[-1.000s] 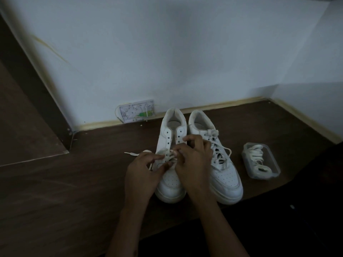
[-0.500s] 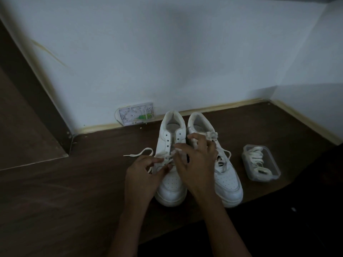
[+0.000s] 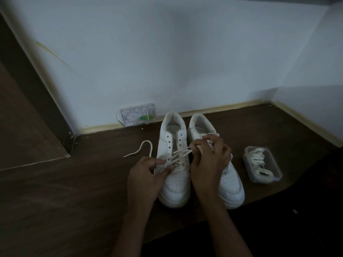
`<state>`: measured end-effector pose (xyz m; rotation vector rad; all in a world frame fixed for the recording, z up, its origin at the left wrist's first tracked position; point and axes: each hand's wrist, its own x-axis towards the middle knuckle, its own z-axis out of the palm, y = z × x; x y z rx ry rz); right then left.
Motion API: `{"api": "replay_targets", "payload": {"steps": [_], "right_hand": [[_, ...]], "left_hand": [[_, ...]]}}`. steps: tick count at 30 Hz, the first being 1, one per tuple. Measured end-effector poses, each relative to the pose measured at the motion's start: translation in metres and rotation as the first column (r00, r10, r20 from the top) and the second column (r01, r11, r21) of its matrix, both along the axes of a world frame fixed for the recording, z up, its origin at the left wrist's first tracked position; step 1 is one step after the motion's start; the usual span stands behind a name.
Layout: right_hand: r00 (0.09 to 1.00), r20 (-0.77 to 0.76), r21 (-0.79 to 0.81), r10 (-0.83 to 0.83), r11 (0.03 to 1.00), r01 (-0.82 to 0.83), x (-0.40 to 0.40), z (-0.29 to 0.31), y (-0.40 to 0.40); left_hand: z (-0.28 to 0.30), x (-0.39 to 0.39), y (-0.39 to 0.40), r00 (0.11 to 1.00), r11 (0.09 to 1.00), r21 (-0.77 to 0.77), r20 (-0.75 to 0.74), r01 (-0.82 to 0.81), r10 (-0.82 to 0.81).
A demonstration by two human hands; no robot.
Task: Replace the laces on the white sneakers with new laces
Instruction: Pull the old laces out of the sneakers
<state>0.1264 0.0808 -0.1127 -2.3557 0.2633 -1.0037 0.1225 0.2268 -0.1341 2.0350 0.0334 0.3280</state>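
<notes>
Both hands are on the left shoe (image 3: pixel 174 164), centre frame, on the worktop (image 3: pixel 74 191). The right hand (image 3: pixel 209 160) pinches the lace (image 3: pixel 181 154) at an eyelet on the shoe's right side and has drawn it out a little further than a second ago, when both hands were bunched tight over the tongue. The left hand (image 3: pixel 146 175) pinches the lace on the shoe's left edge, steadying it. The top eyelets stand empty, and the loose end (image 3: pixel 143 148) trails left, longer now. That looks like unlacing, about half done on this shoe. The right shoe (image 3: pixel 230 180) seems fully laced. New laces wait in the tub (image 3: pixel 276 175), right of frame.
</notes>
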Motion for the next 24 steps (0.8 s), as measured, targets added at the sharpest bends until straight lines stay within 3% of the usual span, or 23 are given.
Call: {"api": "replay_targets", "payload": {"steps": [6,10,13,17,22,24], "right_hand": [[0.995,0.074,0.052,0.066,0.996,-0.070,0.000,0.004,0.002],[0.980,-0.144,-0.138,0.140,0.977,-0.160,0.000,-0.001,0.007],[0.974,-0.196,-0.149,0.110,0.979,-0.140,0.001,-0.007,0.012],[0.983,-0.170,-0.178,0.072,0.979,-0.103,0.003,-0.007,0.014],[0.997,0.001,-0.053,-0.079,0.995,0.079,0.003,0.000,-0.005],[0.999,0.034,-0.037,-0.041,0.998,0.043,0.002,0.003,-0.010]], "left_hand": [[0.000,0.000,0.001,1.000,1.000,-0.020,0.004,-0.002,0.002],[0.000,0.000,0.001,1.000,1.000,0.006,-0.004,0.016,-0.016],[0.001,0.001,0.001,1.000,1.000,0.006,-0.011,0.023,-0.023],[0.001,0.001,0.000,1.000,1.000,0.020,-0.007,0.014,-0.014],[-0.001,0.001,0.000,1.000,1.000,0.007,0.013,0.006,-0.006],[0.000,0.001,0.000,1.000,1.000,0.004,0.000,0.010,-0.010]]}}
